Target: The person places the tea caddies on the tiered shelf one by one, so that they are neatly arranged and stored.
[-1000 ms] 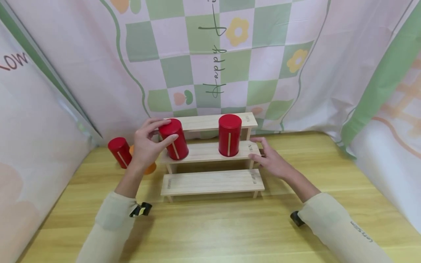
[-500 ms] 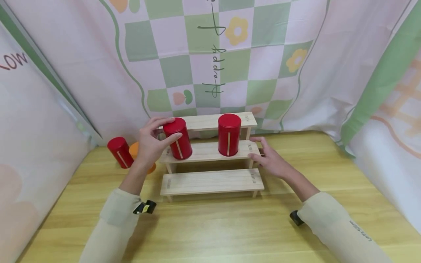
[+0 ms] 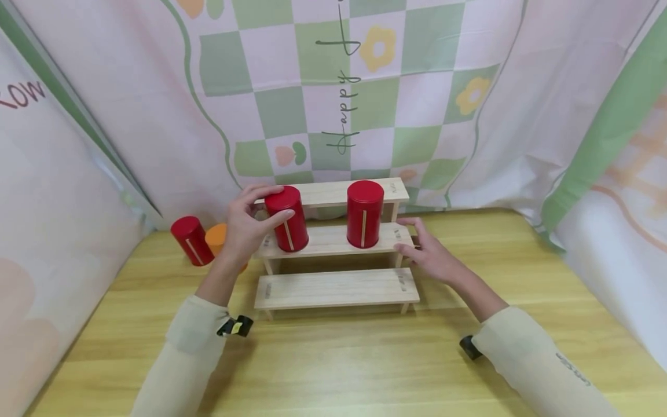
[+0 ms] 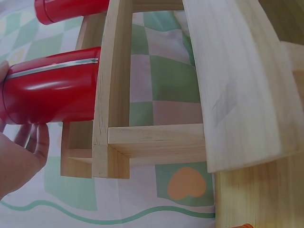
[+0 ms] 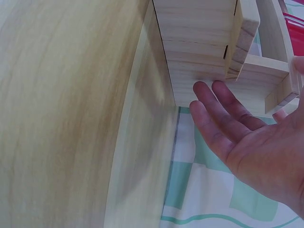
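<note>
My left hand [image 3: 246, 223] grips a red tin canister [image 3: 292, 229] by its upper part, thumb in front and fingers over the lid edge. This canister [image 4: 52, 88] stands upright on the left part of the middle tier of a three-step wooden display rack [image 3: 333, 288]. A second red canister [image 3: 363, 217] stands upright toward the right of that same tier. My right hand [image 3: 429, 255] holds the tier's right end between thumb and index finger. In the right wrist view, the other fingers of the right hand [image 5: 256, 147] stretch out beneath the tier.
On the wooden tabletop [image 3: 333, 365], left of the rack, stand another red canister [image 3: 191, 242] and an orange object [image 3: 216, 234] partly hidden by my left forearm. A checkered curtain [image 3: 323, 104] hangs close behind the rack.
My left hand has slid the red canister a little to the right along the middle tier, closer to the other canister. The right hand stays at the tier's end.
</note>
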Action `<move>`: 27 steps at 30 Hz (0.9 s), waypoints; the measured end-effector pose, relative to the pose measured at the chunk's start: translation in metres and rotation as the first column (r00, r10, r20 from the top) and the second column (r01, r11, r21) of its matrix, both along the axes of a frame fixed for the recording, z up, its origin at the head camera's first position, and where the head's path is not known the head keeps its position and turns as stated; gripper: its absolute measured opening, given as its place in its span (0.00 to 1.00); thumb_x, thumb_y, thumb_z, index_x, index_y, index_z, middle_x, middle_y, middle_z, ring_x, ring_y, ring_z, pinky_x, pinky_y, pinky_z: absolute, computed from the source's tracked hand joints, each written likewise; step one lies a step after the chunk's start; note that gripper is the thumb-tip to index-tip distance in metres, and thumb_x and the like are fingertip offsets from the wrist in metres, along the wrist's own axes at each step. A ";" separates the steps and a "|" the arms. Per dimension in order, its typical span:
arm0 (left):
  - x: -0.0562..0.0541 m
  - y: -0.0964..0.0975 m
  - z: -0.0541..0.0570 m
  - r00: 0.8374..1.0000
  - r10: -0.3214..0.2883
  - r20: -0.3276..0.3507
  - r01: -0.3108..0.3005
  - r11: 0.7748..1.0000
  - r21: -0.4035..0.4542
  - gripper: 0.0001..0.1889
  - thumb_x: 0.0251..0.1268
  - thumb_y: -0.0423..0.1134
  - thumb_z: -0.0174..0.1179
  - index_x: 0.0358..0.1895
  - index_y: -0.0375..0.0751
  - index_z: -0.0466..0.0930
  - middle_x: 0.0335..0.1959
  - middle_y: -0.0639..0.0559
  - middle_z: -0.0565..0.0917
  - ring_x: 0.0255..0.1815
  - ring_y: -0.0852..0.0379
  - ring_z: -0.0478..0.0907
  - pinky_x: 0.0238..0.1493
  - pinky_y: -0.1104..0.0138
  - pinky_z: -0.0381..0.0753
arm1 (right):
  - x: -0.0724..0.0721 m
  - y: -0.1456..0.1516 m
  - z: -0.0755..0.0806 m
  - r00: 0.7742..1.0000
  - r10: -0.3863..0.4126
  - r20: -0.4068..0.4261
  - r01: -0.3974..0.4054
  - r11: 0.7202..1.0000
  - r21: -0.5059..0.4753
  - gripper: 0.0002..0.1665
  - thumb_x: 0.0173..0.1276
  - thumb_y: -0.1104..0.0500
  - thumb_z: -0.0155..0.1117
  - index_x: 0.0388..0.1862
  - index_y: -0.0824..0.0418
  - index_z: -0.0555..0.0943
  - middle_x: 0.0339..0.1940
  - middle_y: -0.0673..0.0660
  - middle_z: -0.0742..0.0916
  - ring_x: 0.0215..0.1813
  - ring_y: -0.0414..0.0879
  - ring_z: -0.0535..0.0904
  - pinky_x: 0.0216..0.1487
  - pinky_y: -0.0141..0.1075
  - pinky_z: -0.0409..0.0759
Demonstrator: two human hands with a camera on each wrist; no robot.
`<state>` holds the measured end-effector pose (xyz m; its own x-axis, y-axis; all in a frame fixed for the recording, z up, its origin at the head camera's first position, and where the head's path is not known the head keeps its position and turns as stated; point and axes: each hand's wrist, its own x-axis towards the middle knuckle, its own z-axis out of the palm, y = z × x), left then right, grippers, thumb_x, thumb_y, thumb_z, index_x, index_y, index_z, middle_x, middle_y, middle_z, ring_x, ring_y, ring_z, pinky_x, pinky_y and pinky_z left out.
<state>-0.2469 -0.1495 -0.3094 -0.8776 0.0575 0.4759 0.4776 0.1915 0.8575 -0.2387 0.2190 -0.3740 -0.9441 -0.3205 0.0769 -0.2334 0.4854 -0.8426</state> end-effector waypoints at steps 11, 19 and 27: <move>-0.002 0.002 -0.001 1.000 -0.019 0.005 0.019 1.000 0.005 0.24 0.62 0.31 0.73 0.63 0.35 0.83 0.61 0.45 0.78 0.52 0.51 0.77 0.48 0.69 0.81 | -0.001 0.001 -0.002 1.000 0.002 -0.007 -0.002 1.000 0.003 0.37 0.81 0.52 0.56 0.80 0.60 0.52 0.71 0.76 0.71 0.63 0.69 0.76 0.51 0.55 0.85; -0.003 0.006 -0.003 0.999 -0.016 -0.028 0.016 1.000 -0.001 0.24 0.63 0.31 0.72 0.63 0.35 0.82 0.61 0.44 0.78 0.56 0.52 0.76 0.51 0.62 0.81 | 0.001 0.001 -0.001 1.000 0.000 -0.007 0.000 1.000 0.008 0.38 0.81 0.51 0.55 0.81 0.59 0.52 0.73 0.77 0.69 0.65 0.69 0.76 0.52 0.57 0.85; -0.002 0.011 -0.004 0.999 -0.010 -0.033 0.010 1.000 0.000 0.23 0.63 0.31 0.72 0.63 0.34 0.82 0.60 0.42 0.79 0.56 0.51 0.76 0.51 0.65 0.81 | 0.001 0.000 -0.001 1.000 0.002 -0.008 -0.002 1.000 -0.001 0.38 0.82 0.51 0.55 0.81 0.60 0.52 0.75 0.75 0.66 0.65 0.70 0.75 0.50 0.57 0.85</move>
